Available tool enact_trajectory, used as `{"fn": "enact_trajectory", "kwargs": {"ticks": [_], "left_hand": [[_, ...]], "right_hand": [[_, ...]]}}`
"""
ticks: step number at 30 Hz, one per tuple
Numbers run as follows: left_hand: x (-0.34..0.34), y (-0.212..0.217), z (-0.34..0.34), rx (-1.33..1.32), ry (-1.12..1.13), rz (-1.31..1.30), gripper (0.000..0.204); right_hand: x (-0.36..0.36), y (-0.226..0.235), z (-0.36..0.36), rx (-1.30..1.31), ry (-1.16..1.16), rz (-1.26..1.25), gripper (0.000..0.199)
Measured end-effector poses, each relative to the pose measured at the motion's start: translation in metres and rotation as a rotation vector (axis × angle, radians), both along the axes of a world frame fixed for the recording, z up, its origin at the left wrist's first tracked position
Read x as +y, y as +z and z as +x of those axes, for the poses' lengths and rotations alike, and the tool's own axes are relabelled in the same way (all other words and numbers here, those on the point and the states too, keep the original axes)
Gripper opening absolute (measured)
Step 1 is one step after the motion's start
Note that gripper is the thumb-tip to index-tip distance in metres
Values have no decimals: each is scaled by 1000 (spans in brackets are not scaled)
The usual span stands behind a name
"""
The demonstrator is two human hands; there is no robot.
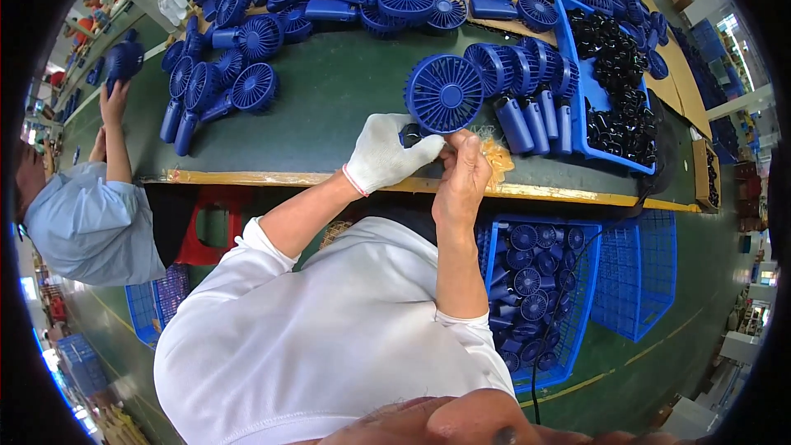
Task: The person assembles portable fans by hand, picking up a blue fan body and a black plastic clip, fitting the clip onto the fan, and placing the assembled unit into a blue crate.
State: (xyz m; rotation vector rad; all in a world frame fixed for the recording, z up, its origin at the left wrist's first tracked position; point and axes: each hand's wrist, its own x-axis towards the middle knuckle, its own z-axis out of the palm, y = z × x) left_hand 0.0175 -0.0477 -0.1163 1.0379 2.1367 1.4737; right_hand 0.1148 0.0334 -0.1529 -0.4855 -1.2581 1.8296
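Right at the worktop's [329,99] front edge, gloved left hand [386,155] is clamped on the blue fan [450,95] below its head, probably for steadiness. Bare right hand [461,177] bunches its fingertips there too; can't tell what they pinch. Lined-up fans [512,125] beside the blue tray [595,95], toward the right end, look handy to grab. Fan pile [408,2] hugs the back edge. No readable labels.

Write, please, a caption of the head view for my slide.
Gloved left hand and bare right hand hold a blue fan over a green table.
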Motion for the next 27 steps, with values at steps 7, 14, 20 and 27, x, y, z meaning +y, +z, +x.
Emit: {"fn": "enact_trajectory", "kwargs": {"ticks": [7, 14, 20, 27], "left_hand": [[-3, -3, 5, -729, -222, 59, 48], [2, -12, 22, -832, -108, 211, 62], [13, -12, 22, -854, 57, 262, 58], [56, -36, -15, -908, -8, 420, 23]], "right_hand": [[5, 4, -1, -96, 309, -376, 46], [11, 24, 1, -229, 205, 119, 28], [74, 17, 12, -333, -249, 1139, 41], [140, 49, 16, -1202, -384, 1298, 56]]}}
